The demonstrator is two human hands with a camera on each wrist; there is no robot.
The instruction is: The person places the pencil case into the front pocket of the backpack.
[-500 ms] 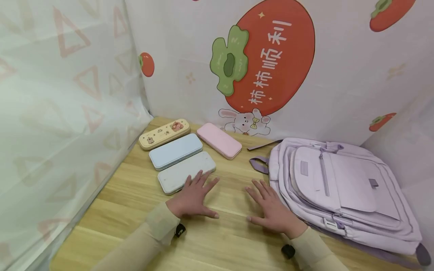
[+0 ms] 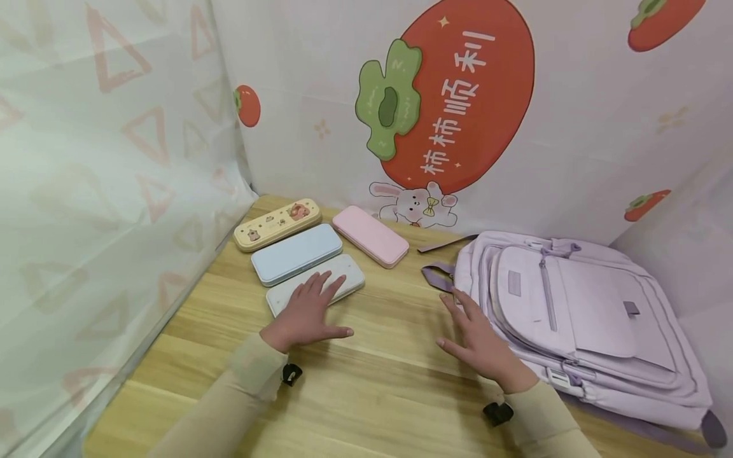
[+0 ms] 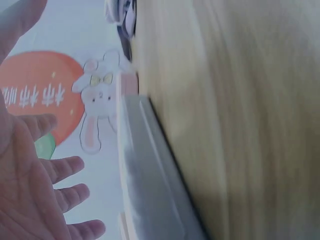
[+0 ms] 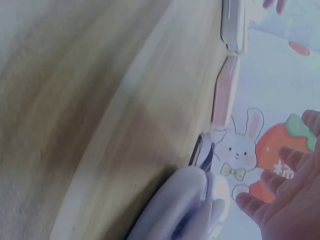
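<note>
My left hand point(image 2: 306, 315) hovers over the near part of a white pencil case point(image 2: 343, 272), its fingers spread and nothing in its grasp. In the left wrist view a gap shows between the fingers and the white case point(image 3: 150, 175). Beyond it lie a light blue case point(image 2: 298, 254), a cream case with cartoon prints point(image 2: 277, 224) and a pink case point(image 2: 371, 235). My right hand point(image 2: 481, 340), also spread and holding nothing, is above the table beside the left edge of a lilac backpack point(image 2: 595, 305). That backpack lies flat, its front pocket facing up.
The wooden table point(image 2: 389, 381) carries everything. A purple strap loop point(image 2: 438, 278) sticks out from the backpack's left side toward the pink case. A printed cloth point(image 2: 298, 51) hangs behind the table, and a patterned sheet point(image 2: 126, 210) hangs along the left.
My left hand has shifted left and slightly farther away, now overlapping the white case more. My right hand has moved right, closer to the backpack. The cases and backpack stay where they were.
</note>
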